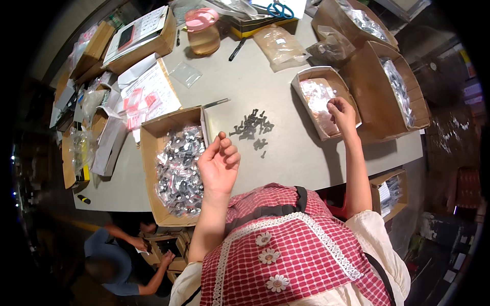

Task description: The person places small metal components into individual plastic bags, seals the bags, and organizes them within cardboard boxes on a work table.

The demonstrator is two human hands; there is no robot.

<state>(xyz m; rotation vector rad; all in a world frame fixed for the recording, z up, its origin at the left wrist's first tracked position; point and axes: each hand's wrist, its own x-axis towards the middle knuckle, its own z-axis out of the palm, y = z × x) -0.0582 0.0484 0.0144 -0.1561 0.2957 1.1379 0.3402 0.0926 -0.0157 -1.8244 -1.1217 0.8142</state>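
My left hand (pixel 219 166) is raised palm up beside a brown cardboard box (pixel 148 168) full of small filled plastic bags (pixel 178 173). Its fingers curl in toward the thumb, and anything between the tips is too small to make out. Over a smaller, white-edged cardboard box (pixel 322 133) at the right, my right hand (pixel 344 115) has its thumb and fingers drawn together. Small clear and whitish pieces (pixel 317 94) lie in that box; what the fingertips hold, if anything, cannot be seen. Between my hands, a loose pile of dark screws (pixel 251 125) lies on the grey table (pixel 286 168).
Larger boxes of bagged parts (pixel 380 92) stand at the right. A pink-lidded jug (pixel 203 38), black marker (pixel 237 50), blue scissors (pixel 279 10) and bag (pixel 279 46) lie at the back. Papers (pixel 158 92) and boxes crowd the left. Another person (pixel 117 260) works lower left.
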